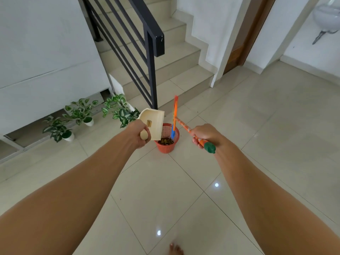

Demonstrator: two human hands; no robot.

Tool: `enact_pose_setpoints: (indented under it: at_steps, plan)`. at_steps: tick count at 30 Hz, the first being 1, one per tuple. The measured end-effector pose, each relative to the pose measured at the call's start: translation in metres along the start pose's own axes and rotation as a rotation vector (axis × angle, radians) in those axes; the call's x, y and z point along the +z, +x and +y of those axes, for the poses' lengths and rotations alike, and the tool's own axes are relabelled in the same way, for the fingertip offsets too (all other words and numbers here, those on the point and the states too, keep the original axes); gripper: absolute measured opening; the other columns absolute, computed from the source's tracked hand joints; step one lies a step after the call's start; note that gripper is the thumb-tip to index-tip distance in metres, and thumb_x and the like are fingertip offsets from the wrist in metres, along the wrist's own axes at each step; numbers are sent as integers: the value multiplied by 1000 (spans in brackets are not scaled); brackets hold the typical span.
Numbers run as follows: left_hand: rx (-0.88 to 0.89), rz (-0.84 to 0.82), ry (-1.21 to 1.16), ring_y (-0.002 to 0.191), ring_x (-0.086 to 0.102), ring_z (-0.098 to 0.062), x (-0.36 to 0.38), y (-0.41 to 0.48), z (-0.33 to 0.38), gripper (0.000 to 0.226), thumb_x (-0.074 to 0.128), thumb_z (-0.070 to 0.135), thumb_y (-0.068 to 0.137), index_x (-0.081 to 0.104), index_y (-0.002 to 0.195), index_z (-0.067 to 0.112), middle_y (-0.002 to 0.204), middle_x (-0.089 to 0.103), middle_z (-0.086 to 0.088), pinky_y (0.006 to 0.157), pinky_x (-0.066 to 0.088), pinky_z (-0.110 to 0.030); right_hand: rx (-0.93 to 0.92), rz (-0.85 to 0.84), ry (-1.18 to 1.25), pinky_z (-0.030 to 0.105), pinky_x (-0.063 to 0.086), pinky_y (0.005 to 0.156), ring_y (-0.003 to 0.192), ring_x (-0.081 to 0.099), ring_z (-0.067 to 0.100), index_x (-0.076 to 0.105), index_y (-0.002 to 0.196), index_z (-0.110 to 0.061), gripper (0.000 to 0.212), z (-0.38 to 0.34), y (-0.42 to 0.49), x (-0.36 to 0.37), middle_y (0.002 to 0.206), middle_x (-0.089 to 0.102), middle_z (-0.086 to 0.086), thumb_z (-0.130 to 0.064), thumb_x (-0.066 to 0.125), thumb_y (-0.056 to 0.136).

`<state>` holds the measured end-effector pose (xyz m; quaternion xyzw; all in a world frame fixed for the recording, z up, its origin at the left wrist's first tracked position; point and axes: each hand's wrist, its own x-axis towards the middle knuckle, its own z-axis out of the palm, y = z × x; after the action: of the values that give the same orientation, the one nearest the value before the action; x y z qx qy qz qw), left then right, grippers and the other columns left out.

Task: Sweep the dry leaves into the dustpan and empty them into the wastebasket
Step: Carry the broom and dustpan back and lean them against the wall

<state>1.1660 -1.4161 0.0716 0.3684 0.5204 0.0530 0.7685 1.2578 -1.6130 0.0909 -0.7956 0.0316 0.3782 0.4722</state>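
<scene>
My left hand (140, 134) grips the handle of a cream dustpan (153, 122), held tilted in the air just left of and above a small red mesh wastebasket (166, 145). Brown dry leaves (166, 141) lie inside the basket. My right hand (205, 136) holds an orange broom handle (184, 125) with a green end cap. The broom's orange and blue head (174, 118) stands upright over the basket's right rim, its blue tip down inside.
Three potted green plants (81, 111) stand along the left wall. A staircase with a black railing (147, 52) rises behind the basket. Glossy beige floor tiles (257, 116) spread to the right. My bare toes (175, 249) show at the bottom edge.
</scene>
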Motion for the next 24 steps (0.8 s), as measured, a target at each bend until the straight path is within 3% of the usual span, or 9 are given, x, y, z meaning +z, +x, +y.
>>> enact_pose_setpoints:
  at_steps: [5, 12, 17, 21, 24]
  plan:
    - [-46, 3, -118, 27, 43, -9, -45, 3, 19, 27, 42, -5, 99, 47, 121, 10, 75, 45, -6, 28, 38, -14, 42, -91, 145, 12, 37, 30, 52, 46, 9, 55, 82, -5, 18, -18, -13, 25, 76, 51, 8, 5, 43, 93]
    - [-97, 24, -151, 31, 43, -7, -164, -13, 21, 24, 44, -1, 101, 46, 125, 4, 66, 49, -9, 27, 39, -15, 8, -144, 48, 15, 30, 30, 44, 47, 11, 54, 80, -3, 14, -39, -39, 113, 64, 51, 10, 4, 44, 86]
    - [-124, 64, -231, 30, 43, -8, -277, -27, 17, 25, 45, -3, 101, 47, 125, 3, 56, 52, -11, 27, 38, -15, 25, -165, -41, 15, 31, 31, 34, 48, 7, 57, 107, -2, 25, -35, -67, 220, 74, 54, 10, 2, 45, 85]
    - [-147, 122, -308, 28, 43, -11, -373, -36, 17, 20, 44, -4, 100, 48, 117, 4, 68, 49, -10, 27, 39, -15, 43, -221, -126, 13, 29, 30, 34, 45, 6, 50, 83, -7, 15, -33, -97, 315, 65, 48, 6, 5, 42, 88]
    - [-146, 170, -364, 27, 42, -12, -456, -45, 17, 15, 44, -6, 99, 47, 110, 4, 73, 46, -8, 27, 40, -15, 54, -269, -181, 13, 31, 29, 28, 45, 8, 50, 79, -6, 16, -26, -116, 399, 63, 46, 7, 5, 41, 85]
